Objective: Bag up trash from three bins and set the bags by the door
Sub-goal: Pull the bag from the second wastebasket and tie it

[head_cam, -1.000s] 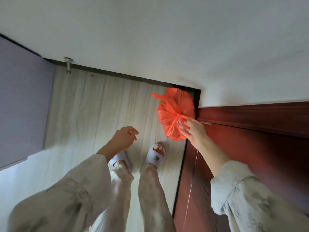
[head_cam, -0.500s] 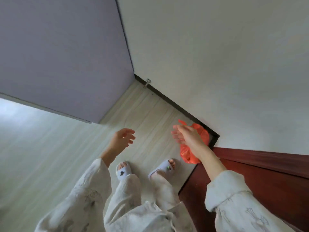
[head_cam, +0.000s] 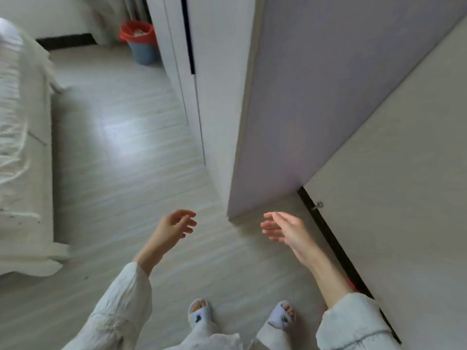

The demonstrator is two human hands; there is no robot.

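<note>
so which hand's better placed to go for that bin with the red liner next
Left, probably. Both hands are empty and open, but the bin stands far off at the upper left, past the bed, on the left hand's side. The right hand hangs nearer the wall.

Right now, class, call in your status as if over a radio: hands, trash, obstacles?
Left hand open, empty. Right hand open, empty. Blue bin with red liner ahead, far corner, not yet bagged. Open floor between; bed on left.
</note>
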